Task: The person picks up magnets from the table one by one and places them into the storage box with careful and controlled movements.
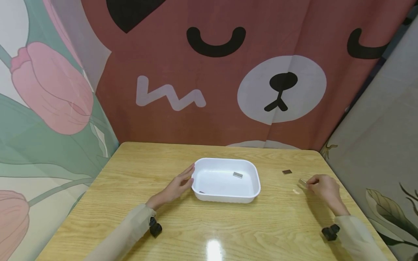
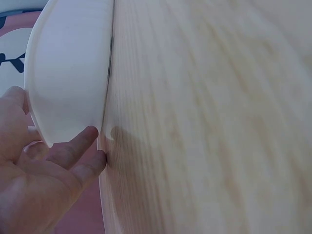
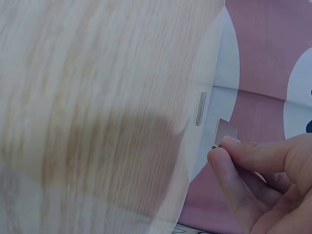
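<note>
Right hand (image 1: 324, 189): pinching 1 small flat piece (image 1: 302, 182), free end pointing away and leftward. White tray (image 1: 225, 199): well left, left hand's (image 1: 174, 188) extended fingers touching its side. Loose piece (image 1: 287, 172): on surface, beyond-left of right hand, the nearer. Tray contents: lighter piece (image 1: 237, 175); darker piece (image 1: 202, 192), partly hidden by near rim.

The head view looks forward and down across the bench (image 1: 183, 232) from above. The left wrist view, close and turned sideways, shares the white tray (image 2: 68, 73) with it; the right, likewise, shares the metal piece (image 3: 226, 129) in the right fingers (image 3: 261, 155).
</note>
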Demonstrator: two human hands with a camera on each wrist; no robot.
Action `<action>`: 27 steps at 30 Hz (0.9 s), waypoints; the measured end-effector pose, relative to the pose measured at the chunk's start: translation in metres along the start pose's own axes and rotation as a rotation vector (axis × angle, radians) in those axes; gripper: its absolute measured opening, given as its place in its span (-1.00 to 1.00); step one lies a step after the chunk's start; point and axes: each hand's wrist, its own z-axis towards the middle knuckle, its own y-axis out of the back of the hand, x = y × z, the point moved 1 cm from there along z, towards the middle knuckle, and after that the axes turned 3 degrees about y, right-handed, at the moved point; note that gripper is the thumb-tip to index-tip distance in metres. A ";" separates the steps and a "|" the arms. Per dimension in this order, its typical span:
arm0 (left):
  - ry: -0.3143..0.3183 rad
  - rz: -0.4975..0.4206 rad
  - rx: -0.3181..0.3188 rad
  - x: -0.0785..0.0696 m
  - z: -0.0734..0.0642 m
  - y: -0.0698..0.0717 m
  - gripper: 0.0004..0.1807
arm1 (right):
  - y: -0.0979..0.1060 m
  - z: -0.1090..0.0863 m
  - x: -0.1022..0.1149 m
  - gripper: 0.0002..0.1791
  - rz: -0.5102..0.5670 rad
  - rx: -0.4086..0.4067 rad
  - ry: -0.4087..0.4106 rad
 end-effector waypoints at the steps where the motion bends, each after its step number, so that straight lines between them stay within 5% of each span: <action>1: 0.000 0.000 -0.001 0.000 0.000 0.000 -0.42 | 0.000 0.000 0.000 -0.95 0.000 0.000 -0.004; 27: -0.002 -0.006 0.004 0.000 -0.001 0.001 -0.40 | 0.001 -0.001 0.016 -0.92 0.025 -0.039 0.042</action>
